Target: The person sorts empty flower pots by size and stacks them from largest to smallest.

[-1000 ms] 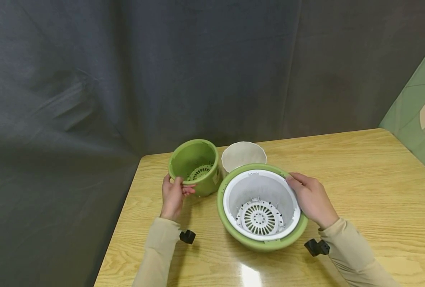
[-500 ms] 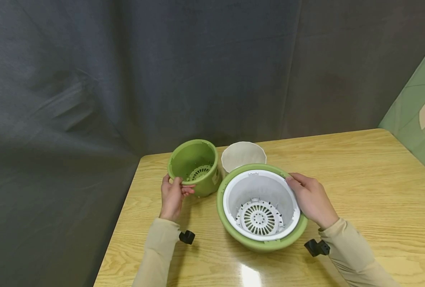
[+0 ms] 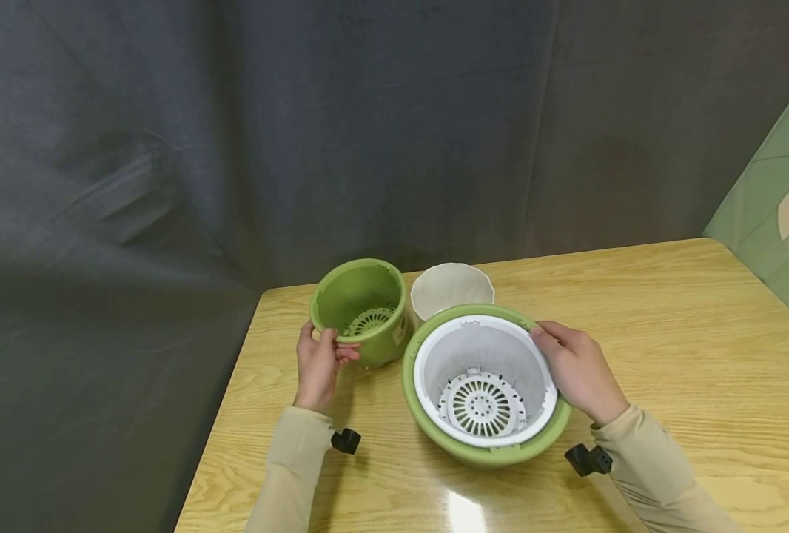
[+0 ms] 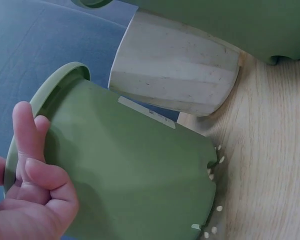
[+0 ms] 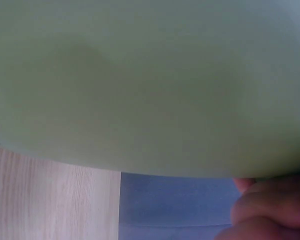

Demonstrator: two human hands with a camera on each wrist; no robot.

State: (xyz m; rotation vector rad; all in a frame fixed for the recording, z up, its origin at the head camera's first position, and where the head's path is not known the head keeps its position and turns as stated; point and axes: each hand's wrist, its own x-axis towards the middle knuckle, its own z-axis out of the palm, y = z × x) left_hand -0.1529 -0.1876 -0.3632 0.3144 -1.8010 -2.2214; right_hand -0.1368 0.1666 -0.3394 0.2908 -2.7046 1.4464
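My left hand (image 3: 319, 360) pinches the near rim of a small green pot (image 3: 363, 311), thumb inside and fingers outside; the pot tilts toward me and a grid insert shows at its bottom. In the left wrist view the fingers (image 4: 27, 170) curl over the small green pot (image 4: 135, 175) at its rim. My right hand (image 3: 571, 368) grips the right rim of a large green pot (image 3: 481, 453) holding a white inner basket (image 3: 481, 377) with a slotted base. The right wrist view is filled by the large green pot (image 5: 140, 85), with fingertips (image 5: 265, 210) at the lower right.
A cream ribbed pot (image 3: 452, 289) stands behind the two green pots, close to both. The wooden table (image 3: 667, 318) ends at a left edge near my left arm. A dark curtain (image 3: 301, 133) hangs behind. A green patterned panel (image 3: 781, 215) stands at far right.
The small green pot and my left hand have shifted very slightly left. The right hand and the large pot have not moved.
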